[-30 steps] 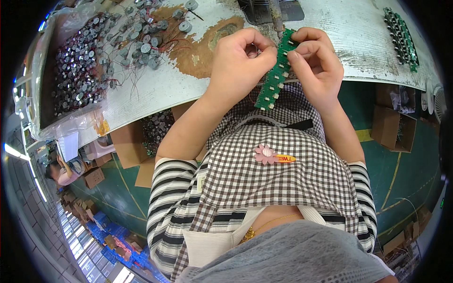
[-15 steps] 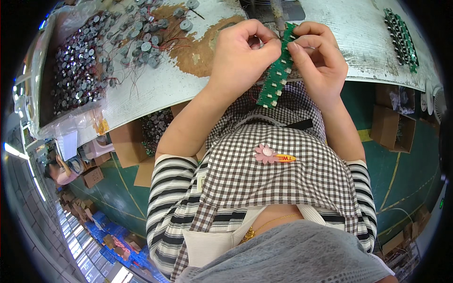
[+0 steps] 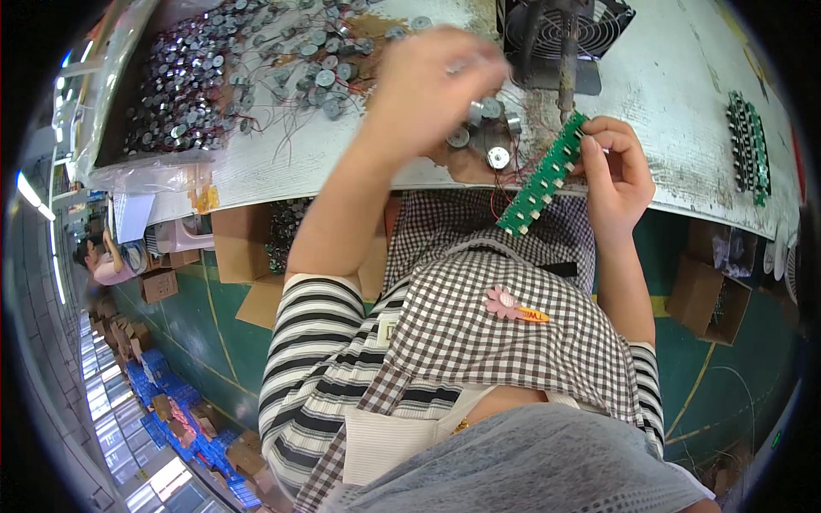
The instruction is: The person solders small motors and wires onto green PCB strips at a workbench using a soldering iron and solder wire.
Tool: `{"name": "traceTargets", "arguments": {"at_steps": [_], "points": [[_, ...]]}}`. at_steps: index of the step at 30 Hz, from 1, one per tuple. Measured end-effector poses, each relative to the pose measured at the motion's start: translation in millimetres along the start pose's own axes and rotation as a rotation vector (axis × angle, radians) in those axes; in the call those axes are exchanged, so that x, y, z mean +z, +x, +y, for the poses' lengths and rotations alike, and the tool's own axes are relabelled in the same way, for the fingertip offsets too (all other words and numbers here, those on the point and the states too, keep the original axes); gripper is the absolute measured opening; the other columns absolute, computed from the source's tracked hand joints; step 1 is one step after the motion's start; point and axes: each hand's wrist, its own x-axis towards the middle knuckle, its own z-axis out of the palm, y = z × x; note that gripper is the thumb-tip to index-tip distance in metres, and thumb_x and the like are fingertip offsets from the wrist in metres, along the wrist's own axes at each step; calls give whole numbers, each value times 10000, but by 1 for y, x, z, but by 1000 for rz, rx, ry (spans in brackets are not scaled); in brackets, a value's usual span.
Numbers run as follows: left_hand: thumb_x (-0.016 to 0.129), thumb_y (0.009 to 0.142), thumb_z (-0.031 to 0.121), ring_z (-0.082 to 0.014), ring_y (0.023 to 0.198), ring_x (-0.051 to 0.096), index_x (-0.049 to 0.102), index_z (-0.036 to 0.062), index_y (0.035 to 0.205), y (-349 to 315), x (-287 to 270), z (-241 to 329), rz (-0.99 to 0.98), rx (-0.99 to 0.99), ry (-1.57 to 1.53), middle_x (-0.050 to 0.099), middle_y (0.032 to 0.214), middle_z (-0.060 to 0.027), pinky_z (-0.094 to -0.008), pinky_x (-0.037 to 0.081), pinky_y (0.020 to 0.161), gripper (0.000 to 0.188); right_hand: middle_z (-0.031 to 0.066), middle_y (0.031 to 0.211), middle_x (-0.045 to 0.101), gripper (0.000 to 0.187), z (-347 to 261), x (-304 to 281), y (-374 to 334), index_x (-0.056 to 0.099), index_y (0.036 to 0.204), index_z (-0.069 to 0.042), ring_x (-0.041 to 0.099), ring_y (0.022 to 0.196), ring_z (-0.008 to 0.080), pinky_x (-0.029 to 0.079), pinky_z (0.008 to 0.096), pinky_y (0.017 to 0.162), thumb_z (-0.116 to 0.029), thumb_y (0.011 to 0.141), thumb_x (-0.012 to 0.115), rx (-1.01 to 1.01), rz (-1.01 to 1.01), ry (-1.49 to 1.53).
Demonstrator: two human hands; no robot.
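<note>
My right hand pinches the upper part of a long green circuit board strip, which slants down toward my apron. Small white connectors sit in rows along the strip. Just past its far end stands an upright, soldering-iron-like metal rod; whether they touch I cannot tell. My left hand is smeared by motion over the bench, and whether its fingers hold anything is unclear. Beside it lie several small round silver motors with thin red wires, close to the strip's left side.
A black fan stands behind the rod. Many loose motors cover the bench's left, beside a plastic-lined tray full of them. More green strips lie far right. Cardboard boxes stand below the bench; another person is far left.
My left hand has let go of the strip and moved left. The strip, still in my right hand, has swung to a flatter slant. The view has shifted, uncovering the fan and nearby motors.
</note>
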Motion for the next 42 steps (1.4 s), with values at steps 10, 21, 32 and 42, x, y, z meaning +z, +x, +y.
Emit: {"name": "traceTargets", "arguments": {"at_steps": [10, 21, 32, 42], "points": [[573, 775, 149, -385, 785, 611, 683, 40, 817, 107, -48, -111, 121, 72, 545, 632, 815, -208, -455, 484, 715, 160, 111, 1001, 566, 30, 2, -2, 1, 535, 866, 50, 553, 722, 69, 499, 187, 593, 60, 862, 562, 4, -16, 2], [620, 705, 233, -356, 776, 634, 715, 107, 852, 166, -47, -195, -397, -33, 849, 659, 826, -190, -433, 502, 729, 216, 107, 992, 563, 47, 5, -1, 2, 533, 872, 41, 519, 693, 63, 450, 181, 580, 78, 857, 556, -29, -9, 23], [617, 783, 70, -164, 760, 588, 628, -25, 838, 96, -82, -120, 643, -99, -126, 623, 811, -84, -279, 454, 699, 111, 99, 982, 565, 59, 5, 0, 2, 540, 848, 37, 508, 718, 69, 426, 184, 601, 89, 839, 563, -42, -19, 3], [672, 835, 146, -33, 530, 469, 652, 0, 894, -43, -8, 15, -105, -594, -767, 606, 685, 0, -170, 336, 475, 159, 126, 1030, 555, 62, 1, -3, -2, 480, 892, 4, 533, 723, 71, 494, 199, 622, -10, 892, 541, 16, -86, 143]]}}
